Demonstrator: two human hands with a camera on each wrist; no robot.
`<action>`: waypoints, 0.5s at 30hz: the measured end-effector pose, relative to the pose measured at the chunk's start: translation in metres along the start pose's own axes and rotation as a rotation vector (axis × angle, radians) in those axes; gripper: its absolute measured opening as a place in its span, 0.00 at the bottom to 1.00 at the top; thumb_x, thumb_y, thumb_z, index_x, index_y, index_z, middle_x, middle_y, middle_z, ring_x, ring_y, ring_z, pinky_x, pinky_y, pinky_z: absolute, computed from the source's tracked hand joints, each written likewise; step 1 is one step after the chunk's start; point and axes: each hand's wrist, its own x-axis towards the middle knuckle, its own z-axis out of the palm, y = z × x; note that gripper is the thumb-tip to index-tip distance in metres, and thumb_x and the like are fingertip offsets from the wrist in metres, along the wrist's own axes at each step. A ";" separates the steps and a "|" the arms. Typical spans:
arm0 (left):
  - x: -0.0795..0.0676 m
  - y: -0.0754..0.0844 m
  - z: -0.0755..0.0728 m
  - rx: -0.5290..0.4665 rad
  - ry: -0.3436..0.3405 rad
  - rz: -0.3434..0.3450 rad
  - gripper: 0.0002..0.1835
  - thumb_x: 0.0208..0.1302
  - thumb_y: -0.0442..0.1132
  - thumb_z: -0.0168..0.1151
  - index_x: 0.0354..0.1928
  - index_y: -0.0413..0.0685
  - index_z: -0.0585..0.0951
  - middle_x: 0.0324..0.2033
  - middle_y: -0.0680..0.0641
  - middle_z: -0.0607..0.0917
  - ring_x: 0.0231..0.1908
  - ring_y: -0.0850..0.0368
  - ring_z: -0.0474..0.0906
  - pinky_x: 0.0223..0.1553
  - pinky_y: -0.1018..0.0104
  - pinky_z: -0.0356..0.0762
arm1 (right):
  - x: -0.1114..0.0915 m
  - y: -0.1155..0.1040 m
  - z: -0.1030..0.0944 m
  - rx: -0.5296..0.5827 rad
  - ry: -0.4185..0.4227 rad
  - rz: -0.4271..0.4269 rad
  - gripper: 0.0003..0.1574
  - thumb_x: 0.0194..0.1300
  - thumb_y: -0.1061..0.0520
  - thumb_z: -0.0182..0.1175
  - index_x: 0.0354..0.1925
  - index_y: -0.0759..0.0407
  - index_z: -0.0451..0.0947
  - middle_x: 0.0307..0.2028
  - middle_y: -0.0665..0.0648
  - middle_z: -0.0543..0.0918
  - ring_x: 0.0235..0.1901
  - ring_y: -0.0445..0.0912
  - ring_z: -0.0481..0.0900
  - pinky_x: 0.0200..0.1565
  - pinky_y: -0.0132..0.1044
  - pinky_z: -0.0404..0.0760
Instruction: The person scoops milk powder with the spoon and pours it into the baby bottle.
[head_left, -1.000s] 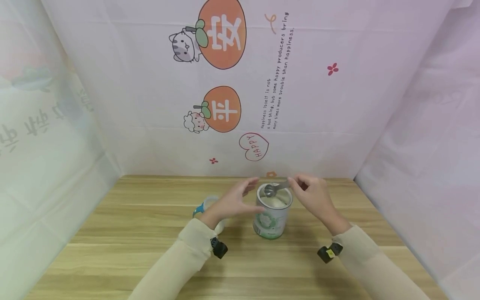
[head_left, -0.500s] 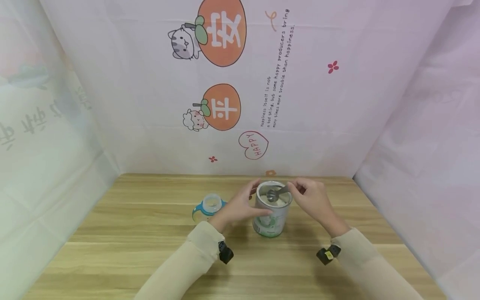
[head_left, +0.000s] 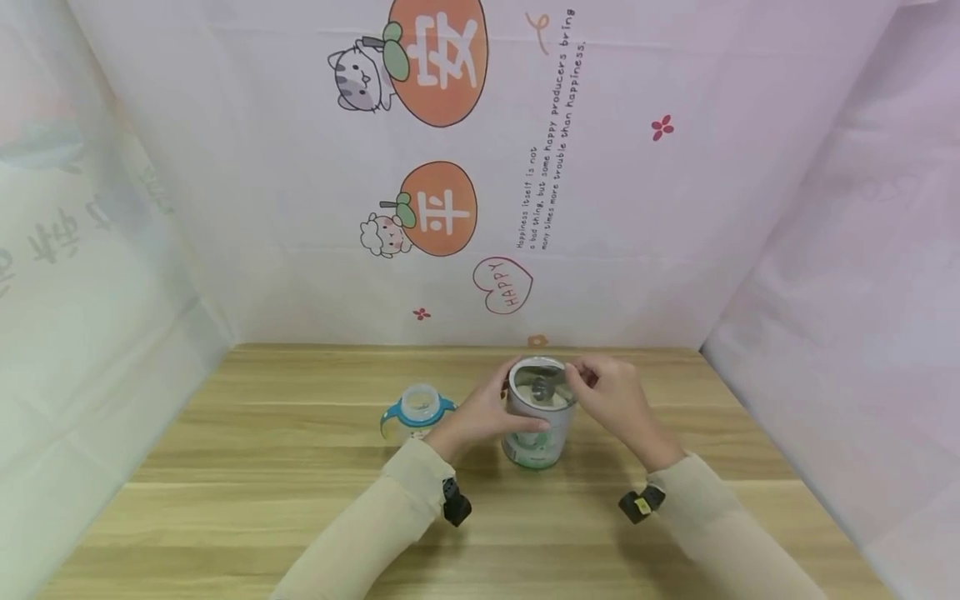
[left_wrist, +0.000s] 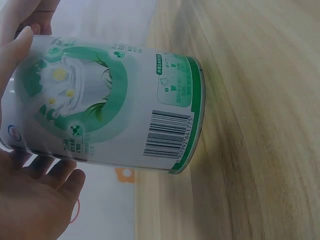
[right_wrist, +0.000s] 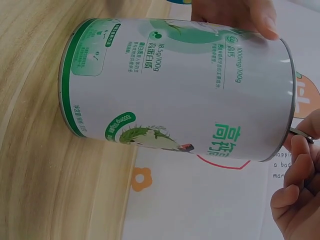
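Note:
An opened white and green milk powder can stands upright on the table, pale powder visible inside it. My left hand holds the can around its upper left side, thumb in front and fingers behind; the left wrist view shows this can between thumb and fingers. Over the can's right rim, my right hand pinches the handle of a metal measuring spoon. The spoon's bowl is down inside the can, near the powder. In the right wrist view, only a short piece of the spoon's handle shows above the rim.
A clear baby bottle with a blue handled collar stands uncapped left of the can, partly hidden by my left wrist. The wooden table meets printed white cloth behind and at both sides.
My left hand has moved right, from beside the can to holding it. The spoon has gone lower into the can with my right hand. More of the bottle shows now.

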 end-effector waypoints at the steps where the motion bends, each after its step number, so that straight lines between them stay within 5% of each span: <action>1: 0.001 0.000 0.001 -0.010 -0.002 0.005 0.56 0.48 0.54 0.81 0.76 0.70 0.57 0.66 0.58 0.70 0.66 0.56 0.66 0.65 0.44 0.64 | 0.000 0.000 0.001 -0.004 -0.002 0.000 0.08 0.63 0.64 0.65 0.26 0.60 0.83 0.20 0.47 0.79 0.20 0.38 0.73 0.22 0.33 0.76; 15: 0.007 -0.005 0.007 -0.058 0.013 -0.010 0.55 0.49 0.51 0.82 0.76 0.64 0.58 0.63 0.55 0.73 0.64 0.45 0.70 0.62 0.44 0.67 | 0.002 -0.005 0.007 -0.105 -0.032 -0.035 0.12 0.64 0.62 0.64 0.23 0.58 0.80 0.19 0.48 0.76 0.19 0.39 0.69 0.21 0.33 0.73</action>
